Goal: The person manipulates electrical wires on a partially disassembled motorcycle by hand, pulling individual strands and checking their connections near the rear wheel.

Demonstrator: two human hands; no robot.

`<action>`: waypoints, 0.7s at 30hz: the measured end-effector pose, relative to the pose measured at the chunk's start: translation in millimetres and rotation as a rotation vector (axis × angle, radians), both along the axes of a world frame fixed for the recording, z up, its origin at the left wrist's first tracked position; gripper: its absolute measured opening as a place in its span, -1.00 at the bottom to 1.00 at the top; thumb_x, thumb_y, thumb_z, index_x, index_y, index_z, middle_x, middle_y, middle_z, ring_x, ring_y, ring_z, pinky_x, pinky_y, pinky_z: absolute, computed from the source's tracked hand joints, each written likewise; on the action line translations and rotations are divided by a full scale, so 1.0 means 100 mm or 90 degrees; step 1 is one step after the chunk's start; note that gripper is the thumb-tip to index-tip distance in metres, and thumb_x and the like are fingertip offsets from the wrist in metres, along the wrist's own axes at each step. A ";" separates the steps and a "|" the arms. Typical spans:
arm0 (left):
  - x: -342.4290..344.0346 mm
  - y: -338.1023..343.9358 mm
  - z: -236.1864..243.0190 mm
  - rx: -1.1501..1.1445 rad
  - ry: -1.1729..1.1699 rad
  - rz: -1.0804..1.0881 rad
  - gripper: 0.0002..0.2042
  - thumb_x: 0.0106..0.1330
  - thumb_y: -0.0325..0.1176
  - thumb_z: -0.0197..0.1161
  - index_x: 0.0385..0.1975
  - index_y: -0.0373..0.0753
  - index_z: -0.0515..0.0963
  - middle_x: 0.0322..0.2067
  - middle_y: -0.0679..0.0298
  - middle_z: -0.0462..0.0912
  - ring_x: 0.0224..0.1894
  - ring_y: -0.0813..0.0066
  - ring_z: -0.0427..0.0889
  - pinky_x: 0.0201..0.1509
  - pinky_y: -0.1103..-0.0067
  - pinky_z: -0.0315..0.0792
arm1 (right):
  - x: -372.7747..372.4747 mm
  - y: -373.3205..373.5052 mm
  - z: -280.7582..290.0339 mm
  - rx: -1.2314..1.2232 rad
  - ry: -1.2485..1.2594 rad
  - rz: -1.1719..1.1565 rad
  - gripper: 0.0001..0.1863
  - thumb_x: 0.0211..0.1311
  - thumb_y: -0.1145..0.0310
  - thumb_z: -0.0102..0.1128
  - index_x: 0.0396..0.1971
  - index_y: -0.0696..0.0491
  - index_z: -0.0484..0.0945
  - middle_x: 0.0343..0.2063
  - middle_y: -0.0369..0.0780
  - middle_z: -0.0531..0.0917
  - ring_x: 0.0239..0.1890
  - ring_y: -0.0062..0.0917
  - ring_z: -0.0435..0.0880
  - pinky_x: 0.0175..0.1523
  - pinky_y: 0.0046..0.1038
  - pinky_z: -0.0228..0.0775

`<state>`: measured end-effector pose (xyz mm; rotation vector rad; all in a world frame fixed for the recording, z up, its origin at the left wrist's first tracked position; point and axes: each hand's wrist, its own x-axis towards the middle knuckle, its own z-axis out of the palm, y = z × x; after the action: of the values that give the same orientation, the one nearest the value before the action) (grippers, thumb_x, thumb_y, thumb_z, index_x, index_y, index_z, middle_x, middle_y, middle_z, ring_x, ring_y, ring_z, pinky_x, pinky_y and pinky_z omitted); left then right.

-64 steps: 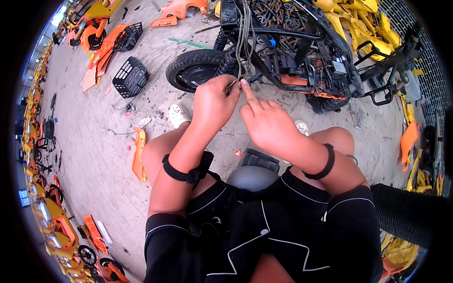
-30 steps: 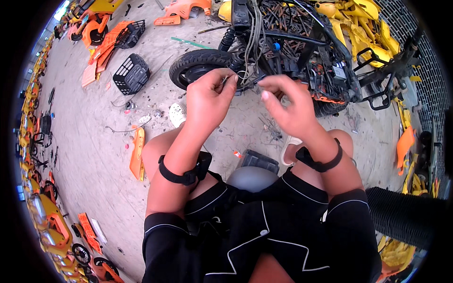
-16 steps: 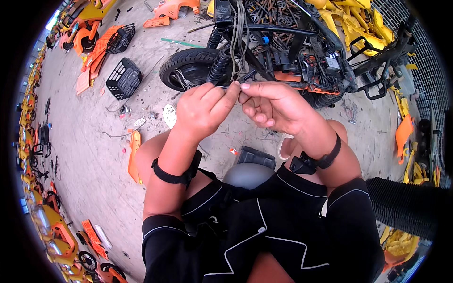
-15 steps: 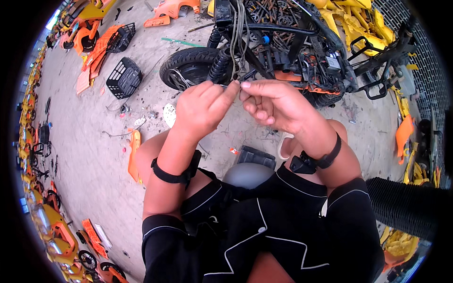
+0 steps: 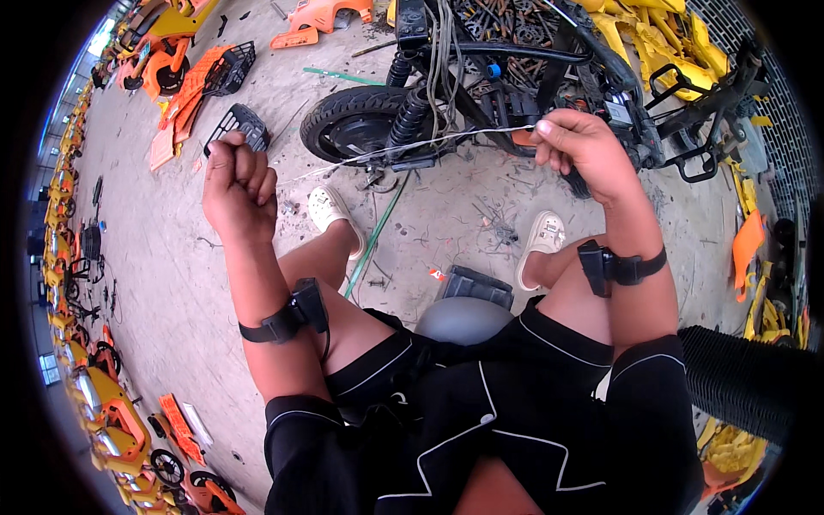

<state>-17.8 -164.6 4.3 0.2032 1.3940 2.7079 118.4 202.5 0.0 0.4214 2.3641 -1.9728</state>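
Observation:
A thin pale wire point(image 5: 403, 149) stretches across in front of the scooter frame, between my two hands. My right hand point(image 5: 573, 144) pinches its right end between thumb and forefinger, the other fingers curled. On the left, the wire runs up to the curled fingers of my left hand point(image 5: 240, 189), which is closed in a fist; the end inside is hidden. Behind the wire lies a stripped black scooter frame point(image 5: 524, 53) with a rear wheel point(image 5: 348, 129), a coil-spring shock absorber point(image 5: 407, 120) and a bundle of grey cables point(image 5: 445, 64) hanging down.
A black plastic basket point(image 5: 245, 127) lies beyond my left hand. A green strip point(image 5: 378, 232) crosses the floor between my feet, near a dark plastic box point(image 5: 476, 287). Yellow panels point(image 5: 657, 47) are heaped at the far right. A ribbed black hose point(image 5: 742, 378) is at my right.
My hands were together in front of the wheel. They have moved apart, left hand to the left and right hand to the right, with the wire now stretched between them.

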 end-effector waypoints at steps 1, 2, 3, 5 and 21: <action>-0.03 -0.04 -0.02 0.026 -0.010 -0.018 -0.68 0.49 -0.15 -0.11 -0.29 -0.31 0.43 -0.72 0.49 0.04 -0.73 0.71 -0.05 -0.73 0.70 -0.10 | 0.02 0.02 0.00 0.007 -0.001 -0.007 -0.77 0.29 0.28 0.11 -0.41 0.14 0.60 -0.59 -0.32 0.62 -0.55 -0.75 0.46 -0.47 -0.67 0.25; -0.07 -0.08 -0.04 0.052 -0.021 -0.037 -0.69 0.49 -0.16 -0.11 -0.30 -0.30 0.42 -0.72 0.49 0.04 -0.73 0.71 -0.05 -0.73 0.70 -0.10 | 0.05 0.03 -0.01 0.022 -0.002 -0.008 -0.78 0.29 0.29 0.11 -0.39 0.13 0.60 -0.57 -0.32 0.62 -0.54 -0.75 0.46 -0.45 -0.68 0.25; -0.10 -0.11 -0.06 0.078 -0.031 -0.055 -0.69 0.49 -0.16 -0.10 -0.30 -0.29 0.42 -0.72 0.49 0.04 -0.73 0.71 -0.05 -0.74 0.70 -0.10 | 0.07 0.03 -0.04 0.037 -0.003 -0.008 -0.79 0.30 0.29 0.11 -0.38 0.11 0.60 -0.56 -0.32 0.62 -0.53 -0.75 0.46 -0.44 -0.69 0.25; -0.15 -0.15 -0.11 0.136 -0.055 -0.079 -0.71 0.49 -0.17 -0.10 -0.31 -0.29 0.42 -0.73 0.49 0.04 -0.73 0.71 -0.05 -0.74 0.70 -0.10 | 0.10 0.03 -0.09 0.049 -0.001 -0.006 -0.81 0.30 0.31 0.12 -0.34 0.12 0.61 -0.55 -0.33 0.62 -0.51 -0.74 0.46 -0.41 -0.68 0.25; -0.06 -0.03 -0.07 0.154 0.007 -0.163 -0.72 0.49 -0.18 -0.12 -0.30 -0.27 0.38 -0.73 0.49 0.03 -0.72 0.71 -0.04 -0.74 0.70 -0.09 | 0.18 -0.10 -0.16 -0.310 0.143 -0.099 -0.76 0.32 0.25 0.13 -0.32 0.15 0.55 -0.48 -0.29 0.59 -0.47 -0.66 0.48 -0.42 -0.63 0.27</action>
<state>-24.2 -167.6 -2.7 0.3857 0.9628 2.6533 136.8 192.2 -16.3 0.3810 1.8939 -2.6878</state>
